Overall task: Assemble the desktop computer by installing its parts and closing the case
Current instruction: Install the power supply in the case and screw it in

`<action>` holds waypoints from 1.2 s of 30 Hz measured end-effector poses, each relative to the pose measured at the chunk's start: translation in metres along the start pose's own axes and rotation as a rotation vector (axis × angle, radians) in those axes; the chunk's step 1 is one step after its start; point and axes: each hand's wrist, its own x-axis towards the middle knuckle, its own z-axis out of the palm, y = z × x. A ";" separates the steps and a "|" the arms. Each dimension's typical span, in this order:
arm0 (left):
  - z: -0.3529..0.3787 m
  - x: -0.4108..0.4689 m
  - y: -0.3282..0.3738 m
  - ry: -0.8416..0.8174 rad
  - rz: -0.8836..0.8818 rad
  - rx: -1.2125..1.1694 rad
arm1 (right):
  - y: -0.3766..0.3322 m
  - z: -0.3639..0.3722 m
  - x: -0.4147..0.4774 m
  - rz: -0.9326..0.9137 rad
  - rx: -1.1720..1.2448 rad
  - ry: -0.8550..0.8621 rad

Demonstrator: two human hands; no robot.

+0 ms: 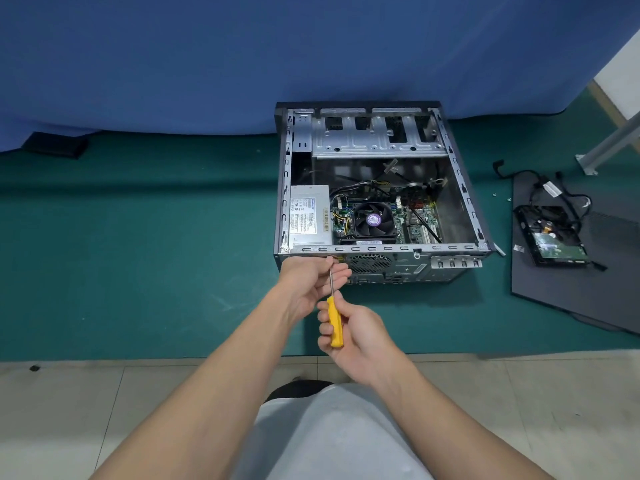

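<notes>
The open computer case (460,188) lies on its side on the green mat, its rear panel facing me. Inside sit the grey power supply (309,216), the motherboard and the CPU fan (372,220). My right hand (356,336) grips the yellow handle of a screwdriver (335,322). Its thin shaft runs up to the rear panel near the power supply corner. My left hand (313,284) is at the shaft's upper end, fingers curled round the tip area against the case. Whether a screw sits at the tip is hidden.
A black side panel (571,292) lies to the right with a hard drive (554,244) and black cables on it. Small screws (495,195) lie on the mat beside it. A blue cloth hangs behind. A metal leg (609,143) stands far right. Tiled floor is nearest me.
</notes>
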 end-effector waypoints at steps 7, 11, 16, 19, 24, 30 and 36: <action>0.007 0.000 -0.007 0.119 0.076 -0.012 | 0.007 -0.003 0.002 -0.253 -0.365 0.247; 0.004 -0.003 -0.005 0.044 0.028 -0.034 | 0.005 -0.001 0.000 -0.135 -0.131 0.066; 0.006 0.000 -0.004 0.081 0.036 -0.013 | 0.002 -0.002 -0.003 -0.073 -0.075 0.073; 0.009 0.002 -0.007 0.131 0.065 -0.022 | 0.010 0.001 -0.003 -0.220 -0.376 0.236; 0.002 0.001 -0.006 0.026 0.027 -0.029 | 0.008 0.001 -0.002 -0.178 -0.155 0.099; 0.001 0.003 -0.005 0.013 0.024 -0.022 | 0.010 -0.002 0.001 -0.155 -0.131 0.111; -0.004 0.003 -0.003 -0.066 0.000 -0.049 | 0.017 0.006 0.010 -0.387 -0.499 0.409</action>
